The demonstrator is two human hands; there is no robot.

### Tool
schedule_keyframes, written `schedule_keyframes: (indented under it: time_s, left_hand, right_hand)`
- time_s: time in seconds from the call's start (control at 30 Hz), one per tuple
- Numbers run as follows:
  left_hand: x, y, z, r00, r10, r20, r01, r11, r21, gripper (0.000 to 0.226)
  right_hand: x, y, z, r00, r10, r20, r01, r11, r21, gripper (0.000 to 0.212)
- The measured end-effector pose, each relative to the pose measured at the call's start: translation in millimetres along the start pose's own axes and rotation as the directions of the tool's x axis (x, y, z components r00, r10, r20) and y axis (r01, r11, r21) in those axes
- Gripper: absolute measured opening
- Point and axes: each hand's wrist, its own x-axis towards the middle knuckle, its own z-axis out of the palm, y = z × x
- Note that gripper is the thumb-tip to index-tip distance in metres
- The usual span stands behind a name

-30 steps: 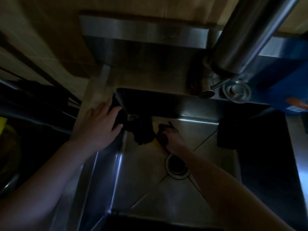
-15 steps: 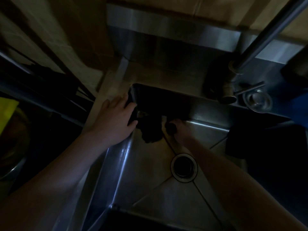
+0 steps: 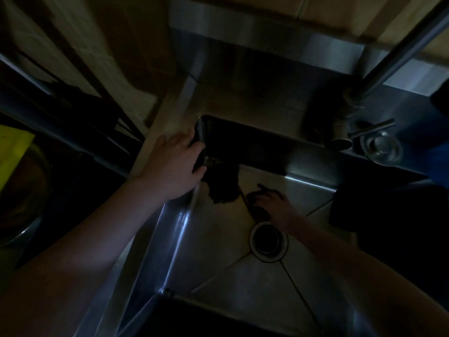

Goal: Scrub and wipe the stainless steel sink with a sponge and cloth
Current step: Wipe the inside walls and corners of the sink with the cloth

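**Scrubbing the dim sink floor**

My right hand [image 3: 272, 206] presses something dark, too dim to identify, onto the stainless steel sink [image 3: 218, 239] floor beside the round drain [image 3: 267, 242]; grip unclear. My left hand [image 3: 177, 164] lies flat, fingers spread, on the far-left rim. Wet steel probably handles slick.

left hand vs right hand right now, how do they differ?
Left hand rests up on the sink's left rim, fingers spread, lit. Right hand is down on the basin floor just above the drain, darker, fingers bent; what it holds is unclear. Both bare.
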Motion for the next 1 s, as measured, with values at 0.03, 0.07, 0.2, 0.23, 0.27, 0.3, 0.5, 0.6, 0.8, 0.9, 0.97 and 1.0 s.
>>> schedule_keyframes:
  time_s: [0.03, 0.07, 0.2, 0.23, 0.27, 0.3, 0.5, 0.6, 0.8, 0.9, 0.97, 1.0]
  left_hand:
    - [0, 1, 0, 1.000, -0.003, 0.001, 0.003, 1.000, -0.001, 0.049]
    - [0, 1, 0, 1.000, -0.004, 0.003, 0.004, 1.000, 0.003, 0.049]
    - [2, 2, 0, 1.000, -0.002, 0.001, 0.002, 1.000, 0.022, 0.047]
    - [2, 1, 0, 1.000, -0.004, 0.000, 0.004, 1.000, 0.016, 0.047]
    - [2, 1, 0, 1.000, -0.005, 0.001, 0.005, 1.000, 0.013, 0.047]
    - [2, 2, 0, 1.000, -0.006, 0.004, 0.006, 1.000, 0.012, 0.047]
    - [0, 1, 2, 1.000, 0.006, -0.009, -0.005, 1.000, 0.031, 0.047]
    - [1, -1, 3, 1.000, 0.012, -0.008, -0.011, 1.000, 0.024, 0.047]
    - [1, 0, 2, 1.000, 0.005, -0.018, -0.005, 1.000, 0.004, 0.046]
    - [0, 0, 1, 1.000, -0.001, -0.025, 0.001, 1.000, -0.003, 0.046]
    - [0, 1, 1, 1.000, -0.002, -0.015, 0.002, 1.000, -0.003, 0.046]
    - [1, 1, 1, 1.000, -0.004, -0.010, 0.004, 1.000, -0.005, 0.046]
  right_hand:
    - [-8, -4, 9, 1.000, -0.001, 0.015, 0.001, 1.000, 0.018, 0.048]
    - [-13, -9, 17, 1.000, 0.012, 0.019, -0.013, 0.999, 0.048, 0.050]
    - [4, -26, 20, 0.988, 0.108, -0.113, -0.073, 0.959, 0.273, 0.045]
    - [12, -30, 17, 0.979, 0.127, -0.160, -0.072, 0.948, 0.311, 0.042]
    - [22, -34, 13, 0.970, 0.149, -0.193, -0.076, 0.938, 0.339, 0.041]
    - [31, -38, 10, 0.963, 0.173, -0.207, -0.087, 0.926, 0.368, 0.042]
    - [78, -62, -9, 0.958, 0.185, -0.220, -0.061, 0.878, 0.475, 0.045]
    - [85, -68, -12, 0.968, 0.094, -0.231, 0.016, 0.900, 0.435, 0.041]
    - [34, -43, 8, 0.951, -0.061, -0.302, 0.182, 0.902, 0.391, 0.027]
    - [-9, -39, 39, 0.980, -0.010, -0.197, 0.091, 0.908, 0.409, 0.041]
    - [-23, -39, 50, 0.985, 0.005, -0.172, 0.066, 0.911, 0.407, 0.051]
    - [-24, -40, 50, 0.990, 0.015, -0.143, 0.045, 0.914, 0.403, 0.054]
